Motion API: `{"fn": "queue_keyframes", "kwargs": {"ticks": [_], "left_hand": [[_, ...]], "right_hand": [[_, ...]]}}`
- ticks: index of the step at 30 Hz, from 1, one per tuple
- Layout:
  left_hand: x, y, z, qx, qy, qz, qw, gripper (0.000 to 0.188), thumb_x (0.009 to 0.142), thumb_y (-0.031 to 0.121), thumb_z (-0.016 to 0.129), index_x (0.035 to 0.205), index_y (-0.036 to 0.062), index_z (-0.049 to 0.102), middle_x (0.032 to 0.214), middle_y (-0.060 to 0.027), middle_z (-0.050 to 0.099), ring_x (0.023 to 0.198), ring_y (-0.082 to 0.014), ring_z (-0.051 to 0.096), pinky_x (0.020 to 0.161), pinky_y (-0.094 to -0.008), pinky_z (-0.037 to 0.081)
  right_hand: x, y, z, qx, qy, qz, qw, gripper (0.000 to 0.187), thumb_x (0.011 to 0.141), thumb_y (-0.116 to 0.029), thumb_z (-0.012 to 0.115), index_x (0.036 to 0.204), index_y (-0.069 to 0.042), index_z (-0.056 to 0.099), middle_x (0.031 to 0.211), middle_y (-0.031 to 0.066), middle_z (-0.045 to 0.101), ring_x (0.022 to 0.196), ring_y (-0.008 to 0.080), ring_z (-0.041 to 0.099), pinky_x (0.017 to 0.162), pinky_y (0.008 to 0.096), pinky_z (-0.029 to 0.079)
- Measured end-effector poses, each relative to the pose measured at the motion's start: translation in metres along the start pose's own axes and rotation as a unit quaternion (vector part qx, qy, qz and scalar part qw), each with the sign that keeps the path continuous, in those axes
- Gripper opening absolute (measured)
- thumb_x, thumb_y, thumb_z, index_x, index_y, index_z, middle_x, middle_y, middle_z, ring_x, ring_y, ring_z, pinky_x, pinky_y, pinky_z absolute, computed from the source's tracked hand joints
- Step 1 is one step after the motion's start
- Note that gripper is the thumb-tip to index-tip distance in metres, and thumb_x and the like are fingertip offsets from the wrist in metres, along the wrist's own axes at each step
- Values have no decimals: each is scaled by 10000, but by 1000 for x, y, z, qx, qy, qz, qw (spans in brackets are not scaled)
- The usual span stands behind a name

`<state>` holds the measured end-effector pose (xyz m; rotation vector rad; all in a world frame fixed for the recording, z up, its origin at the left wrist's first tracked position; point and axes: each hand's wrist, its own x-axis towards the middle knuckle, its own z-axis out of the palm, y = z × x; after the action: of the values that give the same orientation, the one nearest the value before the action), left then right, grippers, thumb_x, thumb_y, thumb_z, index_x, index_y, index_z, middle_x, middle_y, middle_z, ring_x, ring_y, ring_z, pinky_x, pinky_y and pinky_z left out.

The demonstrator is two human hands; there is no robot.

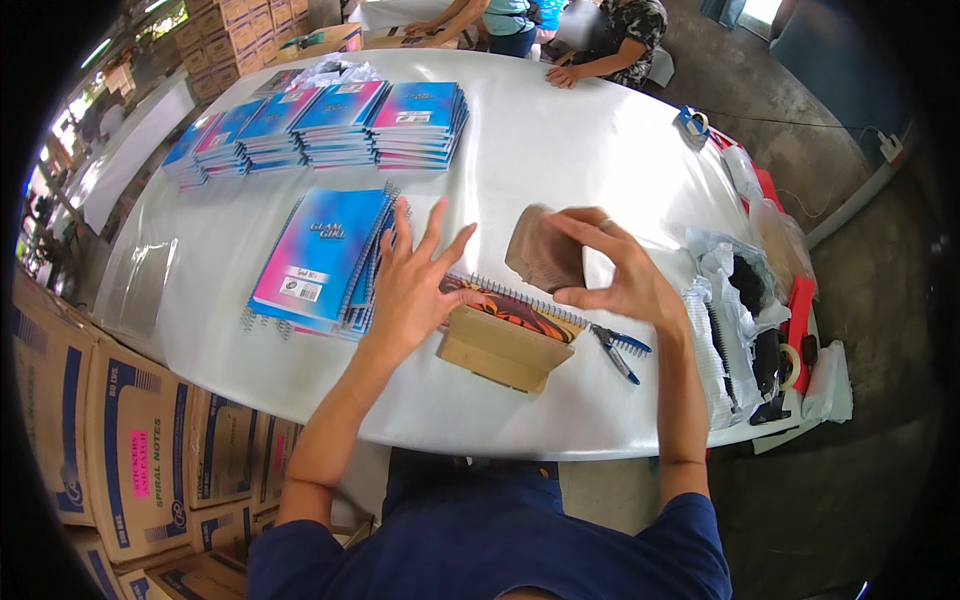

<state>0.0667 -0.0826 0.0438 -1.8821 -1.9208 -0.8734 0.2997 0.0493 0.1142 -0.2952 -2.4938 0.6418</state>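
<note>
My left hand (408, 285) is open, fingers spread, between a stack of blue-and-pink spiral notebooks (330, 240) and a spiral-bound notebook (515, 312) with an orange, black and purple cover. That notebook leans against a tan cardboard piece (500, 350), its wire coil along the upper edge. The left thumb is at the notebook's left end; contact is hard to tell. Pinched between thumb and fingers of my right hand (630, 275) is a brownish-grey flat, slightly curved piece (545, 248), its material unclear. Below that hand lies a blue-handled tool (620, 352).
Several stacks of blue-and-pink notebooks (330, 120) stand at the far left. Clear plastic (140, 285) lies at the left edge. Torn white packaging with black coils (735, 320) and a tape roll (692, 127) are at right. Cartons (150, 450) stand lower left. Other people (620, 45) are at the far side.
</note>
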Motion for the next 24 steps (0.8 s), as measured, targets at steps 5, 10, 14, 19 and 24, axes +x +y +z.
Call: {"fn": "queue_keyframes", "kwargs": {"ticks": [5,10,14,19,24], "left_hand": [[12,-14,-2,-82,-191,2,978,564,762,384,728,1299,281,591,1392,58,535,1244,-392,506,1016,-476,413],[13,-15,1,-141,-195,-3,971,530,783,323,727,1291,246,596,1381,31,544,1107,-327,610,882,-422,517],[16,-10,-2,-159,-193,-26,968,525,789,313,724,1291,229,597,1363,-11,560,1033,-294,636,871,-398,518],[14,-12,2,-177,-177,-17,968,540,785,302,730,1300,220,590,1356,-47,564,979,-294,652,858,-385,519],[12,-13,-2,-196,-199,-43,959,535,777,324,735,1287,222,606,1378,-48,548,1007,-302,644,876,-393,516]], "right_hand": [[-31,-56,42,-356,-60,-36,932,708,608,-216,787,1273,-107,572,1322,241,427,1240,384,445,1007,534,361],[-36,-63,34,-453,-21,-41,890,625,682,-157,731,1279,-87,561,1330,223,426,1250,363,436,1008,510,359],[-43,-63,34,-397,-75,-44,913,615,674,-162,726,1258,-55,565,1327,220,426,1241,352,443,995,498,368],[-46,-59,52,-453,-52,-62,888,610,638,-150,737,1218,-52,578,1280,204,459,1201,355,462,979,506,377],[-31,-71,31,-367,23,-11,930,456,724,-124,644,1168,-33,589,1235,198,473,1232,344,447,998,481,375]]}}
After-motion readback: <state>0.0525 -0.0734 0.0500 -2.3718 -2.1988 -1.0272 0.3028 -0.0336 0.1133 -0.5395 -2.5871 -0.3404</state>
